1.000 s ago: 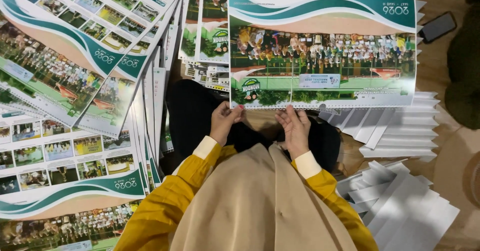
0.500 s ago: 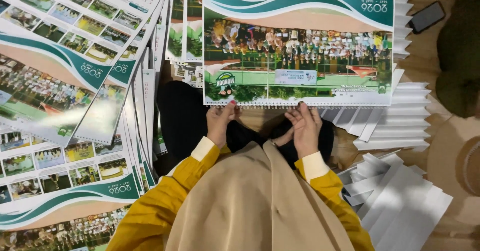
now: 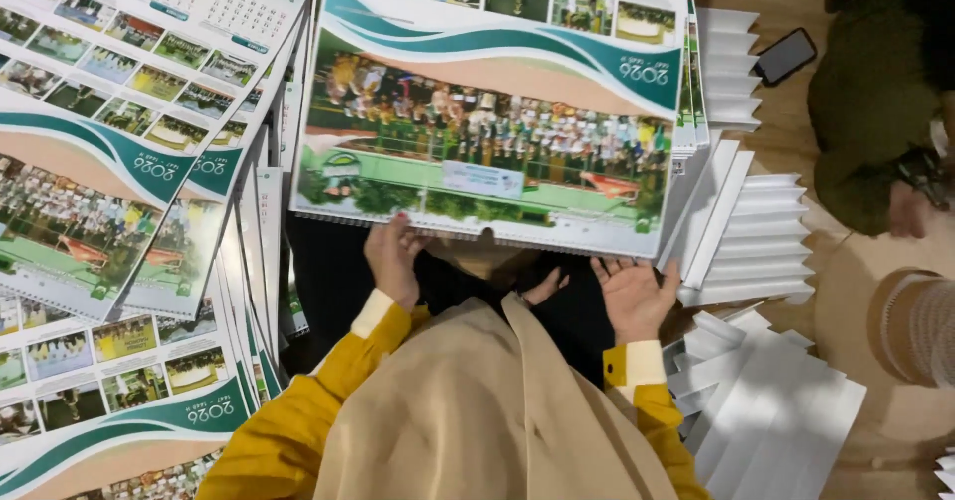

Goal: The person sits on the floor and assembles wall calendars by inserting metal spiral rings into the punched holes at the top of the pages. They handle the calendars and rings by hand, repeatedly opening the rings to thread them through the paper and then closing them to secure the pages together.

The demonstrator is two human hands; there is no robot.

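A wide printed calendar [image 3: 487, 132] lies just beyond both hands, long axis left to right. The left hand [image 3: 393, 261] pinches its near edge; the right hand [image 3: 635, 296], open palm-up, touches the near-right corner.

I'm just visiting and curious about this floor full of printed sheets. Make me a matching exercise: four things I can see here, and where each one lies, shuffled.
Things:
1. calendar sheet
2. phone
3. white paper strips
4. fanned calendar stack

Places:
A. lower right, beside the yellow sleeve
B. left side of the view
C. centre, its near edge at the left hand and right hand
D. upper right, on the wooden floor

Pairs: 1-C, 2-D, 3-A, 4-B
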